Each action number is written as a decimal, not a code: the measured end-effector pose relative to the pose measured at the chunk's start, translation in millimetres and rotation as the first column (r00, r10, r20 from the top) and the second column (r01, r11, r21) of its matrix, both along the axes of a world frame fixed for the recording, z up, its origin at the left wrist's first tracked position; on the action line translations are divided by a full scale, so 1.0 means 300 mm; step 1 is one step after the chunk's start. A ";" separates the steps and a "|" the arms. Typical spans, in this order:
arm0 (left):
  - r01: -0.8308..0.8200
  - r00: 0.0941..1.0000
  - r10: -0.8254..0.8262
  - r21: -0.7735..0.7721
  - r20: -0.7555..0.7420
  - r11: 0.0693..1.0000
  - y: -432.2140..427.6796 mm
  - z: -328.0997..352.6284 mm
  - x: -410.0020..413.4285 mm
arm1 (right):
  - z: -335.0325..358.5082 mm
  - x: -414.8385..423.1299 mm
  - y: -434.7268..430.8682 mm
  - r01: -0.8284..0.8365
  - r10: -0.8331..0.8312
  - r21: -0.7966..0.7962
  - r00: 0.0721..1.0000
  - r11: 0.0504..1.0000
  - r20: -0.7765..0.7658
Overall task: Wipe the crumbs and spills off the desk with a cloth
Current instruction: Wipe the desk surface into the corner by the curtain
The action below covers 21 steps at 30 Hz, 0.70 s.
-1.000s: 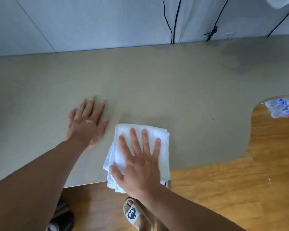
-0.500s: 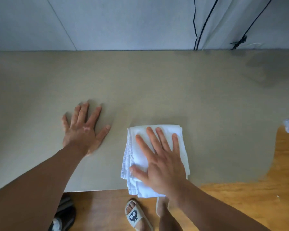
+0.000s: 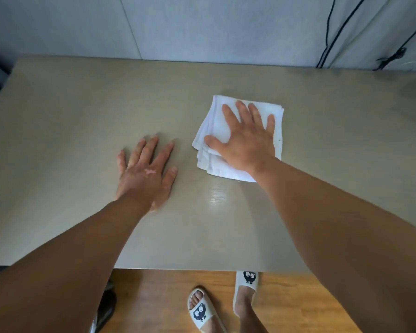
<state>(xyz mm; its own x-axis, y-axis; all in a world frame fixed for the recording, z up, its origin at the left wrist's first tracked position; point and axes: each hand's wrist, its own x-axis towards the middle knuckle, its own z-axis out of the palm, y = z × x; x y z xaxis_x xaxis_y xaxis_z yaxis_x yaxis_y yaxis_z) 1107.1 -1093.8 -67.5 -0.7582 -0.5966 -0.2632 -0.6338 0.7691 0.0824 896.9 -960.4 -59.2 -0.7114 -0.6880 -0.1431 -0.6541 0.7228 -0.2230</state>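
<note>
1. The folded white cloth [image 3: 215, 122] lies flat on the desk [image 3: 77, 111], directly under the right hand [image 3: 246, 144]. Its edges stick out beyond the fingertips and past both the thumb side and the little-finger side, and one corner shows beside the wrist.
2. The right hand presses palm-down on the cloth, fingers straight and slightly spread, thumb out to the side. No finger curls round the fabric.
3. The right forearm reaches forward across the desk from its near edge.
4. The left hand [image 3: 145, 174] rests flat on the bare desk, near the cloth's thumb-side edge but apart from it. Its fingers are spread and relaxed, holding nothing.
5. A faint shiny streak [image 3: 217, 197] shows on the desk just behind the cloth, between the two wrists.
</note>
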 end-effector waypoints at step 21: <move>-0.170 0.982 0.174 -0.051 0.075 0.984 -0.378 0.017 0.029 | -0.037 0.424 0.192 -0.203 0.180 -0.106 0.964 0.973 -0.195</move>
